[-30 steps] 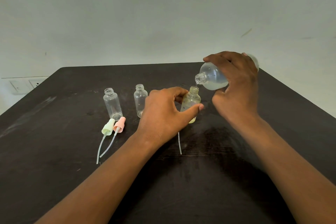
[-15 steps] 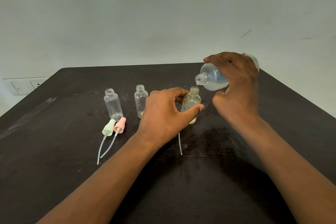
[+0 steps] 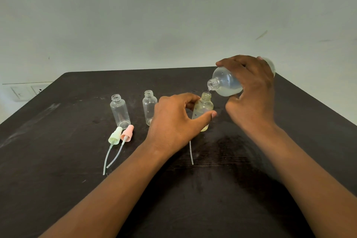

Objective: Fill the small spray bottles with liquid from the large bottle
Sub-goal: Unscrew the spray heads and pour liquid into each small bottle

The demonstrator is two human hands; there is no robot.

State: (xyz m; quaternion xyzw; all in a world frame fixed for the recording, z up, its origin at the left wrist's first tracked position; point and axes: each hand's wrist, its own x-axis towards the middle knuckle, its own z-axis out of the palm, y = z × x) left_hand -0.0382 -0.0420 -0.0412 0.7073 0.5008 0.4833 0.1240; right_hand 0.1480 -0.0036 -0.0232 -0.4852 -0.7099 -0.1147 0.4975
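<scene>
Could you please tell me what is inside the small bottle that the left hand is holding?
The small bottle holds yellowish liquid, visible at its base and upper body. The left hand covers its middle, so the exact level is hidden.

- dark brown table (image 3: 58,189)
- light green spray cap (image 3: 115,135)
- pink spray cap (image 3: 127,133)
- clear bottle (image 3: 120,109)
- small spray bottle (image 3: 202,109) with yellowish liquid, maybe tiny blue marks

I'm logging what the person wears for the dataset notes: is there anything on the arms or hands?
Nothing shows: both forearms are bare up to the frame edge, no sleeves, and the left hand and right hand carry no gloves, rings, watch or bracelet.
</scene>
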